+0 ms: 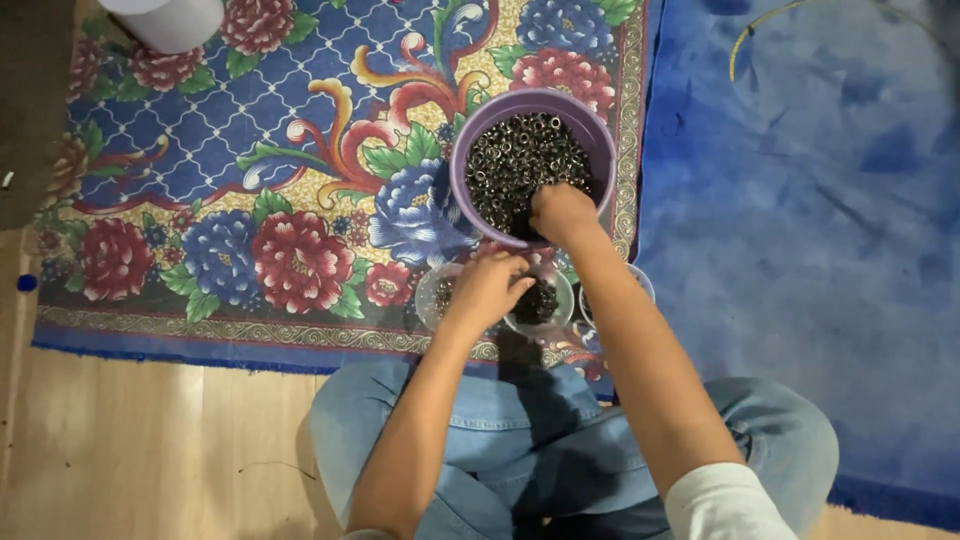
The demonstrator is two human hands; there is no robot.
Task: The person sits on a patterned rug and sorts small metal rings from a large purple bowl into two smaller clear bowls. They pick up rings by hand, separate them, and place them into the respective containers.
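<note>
The right hand (562,212) is plunged into the near edge of a purple bowl (470,150), its fingers curled down among a heap of small dark metal rings (520,160); whether it has closed on any I cannot tell, since the fingertips are buried. The left hand (490,288) hovers just nearer, loosely cupped with fingers bent over a small clear dish (555,300) that already holds a little pile of the same rings. It may be pinching something, but that is hidden. Two more clear dishes sit to either side, one on the left (428,295) and one on the right (640,283) that is partly behind the right forearm.

The bowl stands on a flowered rug (250,180) spread on the floor, with a blue mat (800,200) to the right and a white cylinder (170,20) at the far left corner.

The rings look hard, smooth and individually light, though the full bowl is likely heavy. Loose and rounded, they would probably slip and scatter, so scooping a small cluster in cupped fingers or pinching one by its rim seems the surest hold. The thin dishes look light and easy to tip.
</note>
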